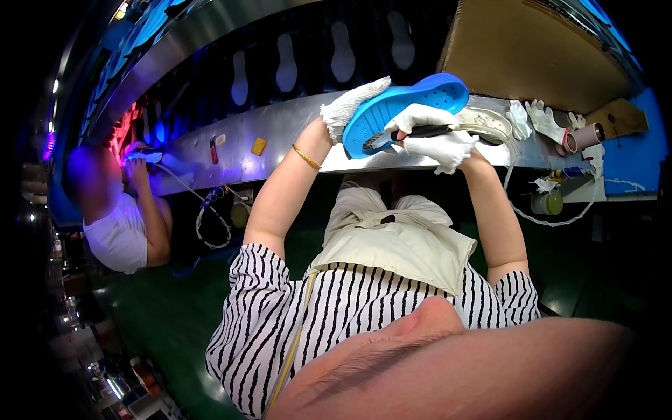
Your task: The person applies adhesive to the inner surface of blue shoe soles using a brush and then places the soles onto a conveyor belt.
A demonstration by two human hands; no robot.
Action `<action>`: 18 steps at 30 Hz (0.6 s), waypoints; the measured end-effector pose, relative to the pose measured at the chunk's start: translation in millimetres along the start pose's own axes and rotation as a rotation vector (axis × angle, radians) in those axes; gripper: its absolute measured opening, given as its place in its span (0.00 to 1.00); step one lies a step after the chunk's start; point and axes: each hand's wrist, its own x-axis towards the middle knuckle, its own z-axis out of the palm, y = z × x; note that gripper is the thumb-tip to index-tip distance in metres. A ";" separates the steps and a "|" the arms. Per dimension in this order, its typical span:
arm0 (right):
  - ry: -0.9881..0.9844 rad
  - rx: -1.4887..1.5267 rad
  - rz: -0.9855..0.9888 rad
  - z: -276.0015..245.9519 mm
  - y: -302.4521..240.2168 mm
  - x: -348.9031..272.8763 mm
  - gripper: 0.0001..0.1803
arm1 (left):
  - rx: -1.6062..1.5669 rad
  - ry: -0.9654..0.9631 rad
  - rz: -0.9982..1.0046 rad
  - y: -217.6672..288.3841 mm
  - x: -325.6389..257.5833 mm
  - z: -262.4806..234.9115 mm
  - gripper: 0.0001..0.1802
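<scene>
A bright blue shoe sole [434,89] with a row of small holes is held tilted above the metal bench. My left hand [353,105], in a white knit glove, is closed on its left edge. My right hand [434,136], in a white glove with some fingertips bare, is wrapped round a dark-handled brush [427,130]. The brush's pale tip is at the sole's hollow inner face, near its lower left end; whether it touches is unclear. A cream-white shoe sole [483,124] lies on the bench just beyond my right hand.
Dark belt carries several grey insole-shaped pieces [343,52] behind the bench. A cardboard box [532,52], white gloves [546,122], a cup [591,136] and a looping pale hose [514,203] are at right. A yellow block [259,145] sits left; a co-worker [119,231] works far left.
</scene>
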 end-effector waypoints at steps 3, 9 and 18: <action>-0.047 -0.372 0.170 -2.8 1.5 -0.7 0.07 | 0.147 -0.053 -0.031 -1.6 3.4 -9.9 0.32; 0.014 0.021 0.171 -16.7 -11.1 -8.6 0.07 | 0.099 -0.063 -0.054 0.7 -3.7 0.9 0.35; 0.135 0.287 -0.073 -13.1 2.6 -12.9 0.06 | -0.341 -0.122 0.203 -21.3 -2.4 -19.1 0.37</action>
